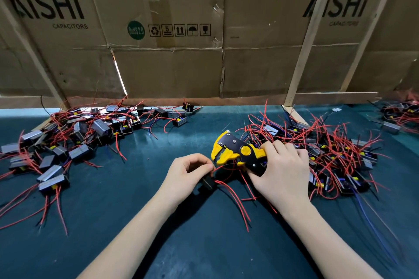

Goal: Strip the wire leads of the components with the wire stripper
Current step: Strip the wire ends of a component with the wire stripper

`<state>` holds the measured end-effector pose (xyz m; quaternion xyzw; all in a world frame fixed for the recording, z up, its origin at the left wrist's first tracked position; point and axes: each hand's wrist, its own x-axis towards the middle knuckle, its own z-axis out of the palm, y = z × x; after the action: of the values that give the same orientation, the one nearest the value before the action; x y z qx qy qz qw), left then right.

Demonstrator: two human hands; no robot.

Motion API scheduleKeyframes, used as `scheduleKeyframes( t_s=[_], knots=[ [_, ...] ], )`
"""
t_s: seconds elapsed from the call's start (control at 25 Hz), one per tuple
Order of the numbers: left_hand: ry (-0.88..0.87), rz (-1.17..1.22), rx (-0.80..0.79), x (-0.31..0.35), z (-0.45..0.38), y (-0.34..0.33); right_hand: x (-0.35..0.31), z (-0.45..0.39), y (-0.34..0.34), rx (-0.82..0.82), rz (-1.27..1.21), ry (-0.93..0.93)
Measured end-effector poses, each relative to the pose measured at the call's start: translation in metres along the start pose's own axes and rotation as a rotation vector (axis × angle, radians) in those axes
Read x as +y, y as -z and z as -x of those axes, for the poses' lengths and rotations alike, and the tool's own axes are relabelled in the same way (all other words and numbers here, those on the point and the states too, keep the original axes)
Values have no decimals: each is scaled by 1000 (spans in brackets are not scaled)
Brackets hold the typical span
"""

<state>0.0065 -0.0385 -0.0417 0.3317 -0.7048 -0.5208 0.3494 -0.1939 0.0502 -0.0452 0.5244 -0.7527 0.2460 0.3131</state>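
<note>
The stripper (239, 154) is a chunky yellow plastic tool with black plates and a round yellow knob, its toothed jaws a little apart and pointing toward the desk's far left. The right hand (281, 170) wraps its fingers round the black handles, a firm closed grip. The left hand (188, 172) curls round a small black boxy component (207, 182), thumb and forefinger pinching one thin red lead (221, 167) whose tip sits just beside the jaws; whether it is already between them cannot be told. More red leads trail from the component toward the near edge.

Both hands work at the middle of the desk (136, 188), a smooth dark teal mat with a slight sheen. A left pile (74, 142) of components, black blocks with grey ribbed metal faces and yellow bits, spreads toward the far left corner in a tangle of red wires. A denser right pile (328, 156) lies just behind the right hand, with blue wires running toward the near right edge. A smaller heap (399, 115) sits at the far right corner.

Creased brown cardboard (181, 63) printed AiSHi Capacitors, braced by pale wooden slats (303, 52), walls off the far edge. The teal strip between the piles and the near half of the desk is bare
</note>
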Motion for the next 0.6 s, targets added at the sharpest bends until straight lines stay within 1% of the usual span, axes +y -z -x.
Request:
scheduleKeyframes(
  t_s=[0.2, 0.36, 0.6],
  knots=[
    [29, 3, -5, 2, 0, 1, 0, -3, 2, 43, 34, 66],
    [50, 3, -5, 4, 0, 3, 1, -4, 3, 30, 20, 94],
    [47, -4, -22, 8, 0, 7, -4, -2, 4, -51, -21, 27]
  ],
)
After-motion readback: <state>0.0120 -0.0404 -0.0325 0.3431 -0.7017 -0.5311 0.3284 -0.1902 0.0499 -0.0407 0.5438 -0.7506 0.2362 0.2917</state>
